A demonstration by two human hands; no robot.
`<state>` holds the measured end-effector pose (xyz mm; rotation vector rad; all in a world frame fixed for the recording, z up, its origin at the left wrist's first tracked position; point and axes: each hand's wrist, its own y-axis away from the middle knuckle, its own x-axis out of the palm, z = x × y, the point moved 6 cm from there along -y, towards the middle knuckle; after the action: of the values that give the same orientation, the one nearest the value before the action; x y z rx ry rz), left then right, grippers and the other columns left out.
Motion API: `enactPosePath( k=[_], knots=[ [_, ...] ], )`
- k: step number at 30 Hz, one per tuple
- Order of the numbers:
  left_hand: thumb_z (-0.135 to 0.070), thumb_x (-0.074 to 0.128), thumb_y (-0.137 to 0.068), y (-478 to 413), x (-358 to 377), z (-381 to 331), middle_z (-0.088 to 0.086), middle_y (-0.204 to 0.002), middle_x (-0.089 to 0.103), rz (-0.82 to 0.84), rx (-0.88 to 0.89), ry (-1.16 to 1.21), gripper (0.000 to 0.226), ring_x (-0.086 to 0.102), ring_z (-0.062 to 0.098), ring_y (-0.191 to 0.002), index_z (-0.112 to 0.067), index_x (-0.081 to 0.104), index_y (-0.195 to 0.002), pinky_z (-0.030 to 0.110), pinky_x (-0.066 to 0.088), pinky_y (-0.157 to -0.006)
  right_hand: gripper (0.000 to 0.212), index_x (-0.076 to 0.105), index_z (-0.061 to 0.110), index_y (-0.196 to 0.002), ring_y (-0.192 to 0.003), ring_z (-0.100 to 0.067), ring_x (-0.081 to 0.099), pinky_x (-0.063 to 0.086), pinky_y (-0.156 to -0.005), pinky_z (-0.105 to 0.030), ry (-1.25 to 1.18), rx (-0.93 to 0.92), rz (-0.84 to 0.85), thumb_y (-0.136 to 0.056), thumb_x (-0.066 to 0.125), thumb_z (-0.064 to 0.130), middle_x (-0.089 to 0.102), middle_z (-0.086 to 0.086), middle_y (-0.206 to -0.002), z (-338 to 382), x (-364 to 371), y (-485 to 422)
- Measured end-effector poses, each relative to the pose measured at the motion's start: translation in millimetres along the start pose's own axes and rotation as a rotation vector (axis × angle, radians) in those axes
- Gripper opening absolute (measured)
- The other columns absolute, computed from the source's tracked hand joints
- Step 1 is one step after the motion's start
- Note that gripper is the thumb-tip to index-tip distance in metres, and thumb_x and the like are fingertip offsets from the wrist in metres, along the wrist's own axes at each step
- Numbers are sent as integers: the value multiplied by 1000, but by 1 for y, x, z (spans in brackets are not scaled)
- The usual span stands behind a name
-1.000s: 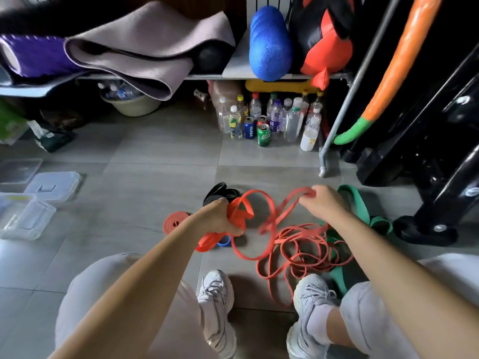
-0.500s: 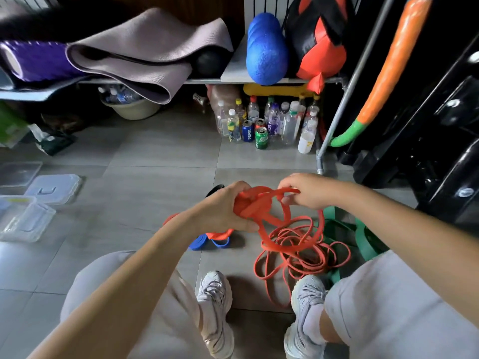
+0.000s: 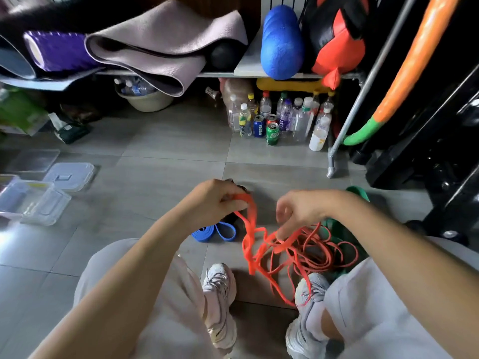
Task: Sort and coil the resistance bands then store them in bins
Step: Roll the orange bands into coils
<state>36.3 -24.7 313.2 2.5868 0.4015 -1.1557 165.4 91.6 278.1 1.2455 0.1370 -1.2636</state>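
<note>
A long orange resistance band (image 3: 290, 250) lies in a loose tangle on the tile floor between my shoes. My left hand (image 3: 219, 200) grips one end of it, bunched, above the floor. My right hand (image 3: 298, 212) reaches down into the tangle, its fingertips pinching a strand. A blue band (image 3: 215, 232) lies folded on the floor just under my left hand, with a dark band (image 3: 230, 219) partly hidden beside it. A green band (image 3: 337, 229) lies under the orange tangle and behind my right wrist.
Clear plastic bins (image 3: 33, 203) and loose lids (image 3: 68, 174) sit on the floor at the left. Bottles and cans (image 3: 272, 120) stand under a shelf (image 3: 243, 68) holding mats and a blue roller. A metal rack leg (image 3: 333, 161) and black equipment (image 3: 427, 151) stand at the right.
My right hand has dropped from the raised loop down into the tangle. My left hand stays up with the bunched end, and the loops between my hands have fallen loose.
</note>
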Motion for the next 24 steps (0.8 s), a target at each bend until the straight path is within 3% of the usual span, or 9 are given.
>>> enactPosePath(
  k=[3,5,8,11,13,15,19,24],
  knots=[
    [-9,68,-83,4,-7,-27,-23,-75,63,-13,115,211,28,55,-9,-63,-36,66,-87,10,43,-65,46,57,34,-106,-86,-6,61,50,-78,-30,-158,-87,-273,-67,80,47,60,14,-98,10,-25,12],
    [-6,68,-83,5,-24,-46,-15,-82,61,-75,205,254,33,54,-2,-64,-39,63,-85,15,45,-64,26,65,40,-91,-75,3,63,51,-74,-27,-302,-204,-376,-71,82,32,70,12,-86,21,-39,24],
    [-4,65,-85,5,-45,-60,-4,-79,59,-123,221,367,29,57,5,-58,-33,63,-83,20,50,-59,22,67,43,-69,-64,5,61,50,-69,-20,-399,-268,-498,-72,81,27,70,18,-69,29,-56,40],
    [0,64,-84,7,-51,-68,-7,-65,64,-111,213,495,26,57,1,-52,-25,65,-84,15,48,-57,15,72,38,-78,-66,7,60,44,-62,-7,-386,-291,-602,-73,80,27,67,19,-66,37,-59,45],
    [2,64,-83,9,-49,-68,-7,-64,65,-135,184,591,23,58,2,-53,-21,66,-86,15,47,-55,18,74,20,-94,-78,-1,67,50,-77,-13,-517,-325,-596,-76,78,19,73,9,-81,42,-52,44],
    [2,62,-84,9,-48,-67,-2,-67,64,-187,153,641,21,59,5,-55,-18,67,-87,16,46,-52,17,75,16,-93,-85,-11,70,54,-85,-25,-662,-370,-607,-76,77,14,75,-5,-90,47,-46,44],
    [-3,60,-87,7,-46,-67,6,-64,62,-216,115,809,13,59,8,-56,-10,67,-94,17,46,-50,16,73,30,-77,-76,-2,67,54,-85,-34,-741,-395,-689,-76,77,14,74,6,-79,50,-48,46],
    [-4,63,-82,10,-39,-59,7,-71,67,-202,54,900,13,62,8,-59,-8,67,-94,19,51,-58,15,77,22,-91,-86,-9,69,53,-87,-34,-605,-296,-653,-77,76,18,75,4,-88,41,-45,40]
  ],
)
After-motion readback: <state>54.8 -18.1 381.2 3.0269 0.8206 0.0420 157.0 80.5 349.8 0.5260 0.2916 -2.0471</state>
